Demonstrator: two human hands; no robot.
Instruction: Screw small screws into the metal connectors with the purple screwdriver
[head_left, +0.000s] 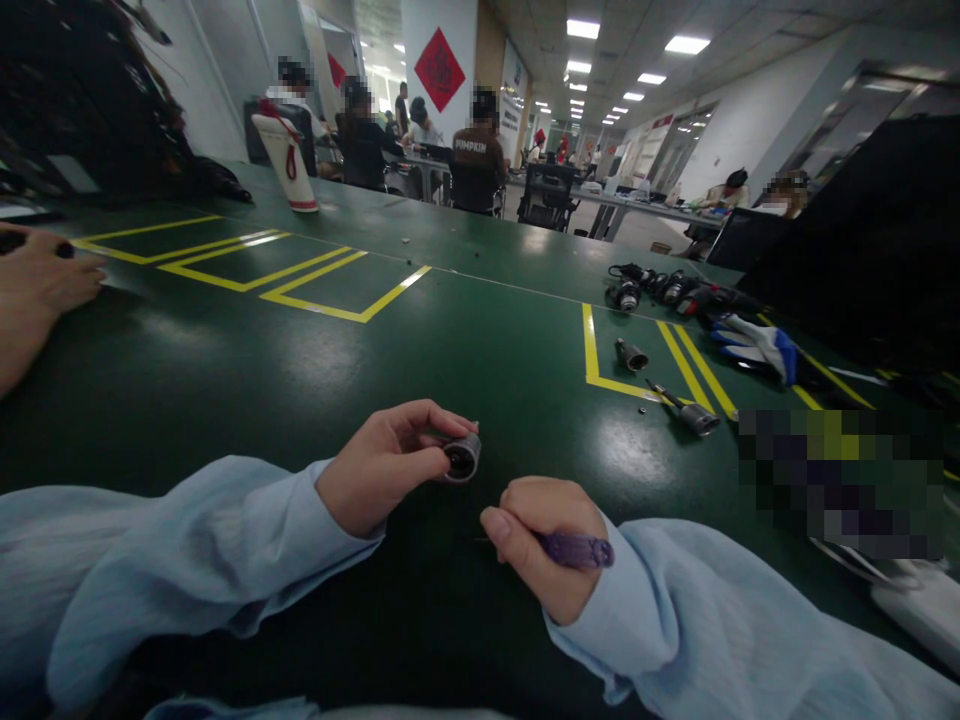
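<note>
My left hand [386,465] is closed around a small grey cylindrical metal part [465,460], pinched between thumb and fingers. Its hollow open end is turned toward me, and something dark sits inside. To the right, and apart from it, my right hand [547,535] is wrapped round a screwdriver with a purple handle [577,551]. The handle's end sticks out beside my wrist, while a thin shaft, hardly visible, points left from my thumb. Both hands are just above the green table [315,370].
Two similar grey parts, one upright-leaning [632,355] and one with a stem [697,418], lie on the right. Beyond are blue-white gloves [757,345] and dark cabled devices [626,292]. A tall cup [289,165] stands far left. Another person's hand [45,285] is at the left edge.
</note>
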